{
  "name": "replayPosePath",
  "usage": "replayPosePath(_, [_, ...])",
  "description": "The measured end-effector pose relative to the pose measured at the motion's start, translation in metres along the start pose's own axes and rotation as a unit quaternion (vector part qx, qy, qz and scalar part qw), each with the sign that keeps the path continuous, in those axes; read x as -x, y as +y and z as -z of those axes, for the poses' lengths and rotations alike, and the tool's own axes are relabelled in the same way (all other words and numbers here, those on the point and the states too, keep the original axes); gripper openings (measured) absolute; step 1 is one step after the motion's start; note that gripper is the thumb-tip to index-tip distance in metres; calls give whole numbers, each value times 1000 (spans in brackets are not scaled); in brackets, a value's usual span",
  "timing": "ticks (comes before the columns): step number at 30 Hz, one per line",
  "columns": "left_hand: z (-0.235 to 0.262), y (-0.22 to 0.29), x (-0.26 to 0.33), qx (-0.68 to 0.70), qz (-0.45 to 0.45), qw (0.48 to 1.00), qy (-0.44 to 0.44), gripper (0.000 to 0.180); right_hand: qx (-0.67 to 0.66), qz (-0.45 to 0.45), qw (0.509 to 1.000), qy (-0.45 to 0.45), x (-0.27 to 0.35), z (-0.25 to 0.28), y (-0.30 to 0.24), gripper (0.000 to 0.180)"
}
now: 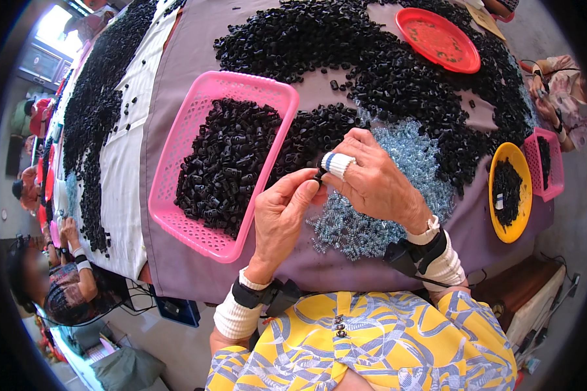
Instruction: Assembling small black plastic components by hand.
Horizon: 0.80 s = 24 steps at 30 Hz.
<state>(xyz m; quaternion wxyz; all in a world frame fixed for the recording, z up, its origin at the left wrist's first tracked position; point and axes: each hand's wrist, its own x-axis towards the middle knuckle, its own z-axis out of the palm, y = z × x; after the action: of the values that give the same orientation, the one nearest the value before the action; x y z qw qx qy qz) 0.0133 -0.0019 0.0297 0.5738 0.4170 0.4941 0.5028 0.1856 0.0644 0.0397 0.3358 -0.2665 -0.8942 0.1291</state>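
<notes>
My left hand (282,214) pinches a small black plastic part (319,174) between thumb and forefinger, above the table. My right hand (379,179) meets it from the right, fingers closed at the same part; a white knitted cover with a blue stripe wraps one finger. What else the right fingertips hold is hidden. Under and beside my right hand spreads a heap of small shiny coil springs (352,228). Left of my left hand, a pink perforated basket (166,189) holds many short black cylindrical plastic parts (225,163).
Loose black parts (293,39) cover much of the table's mauve cloth (189,270). A red tray (437,39) lies at the far right. A yellow bowl (526,202) and a small pink basket (554,163) stand right. Other people (65,280) work at left and far right.
</notes>
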Motion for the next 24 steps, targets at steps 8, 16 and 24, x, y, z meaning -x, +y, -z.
replayPosePath(8, [0, -7, 3, -29, -25, 999, 17, 25, 9, -36, 998, -56, 2, 0, -8, 16])
replayPosePath(16, [2, -13, 0, -171, -141, 974, 50, 24, 16, 3, 999, -34, 4, -7, -5, 8])
replayPosePath(24, [13, -10, -3, -198, -139, 970, -33, 23, -7, 23, 999, -44, 9, -5, -1, 8])
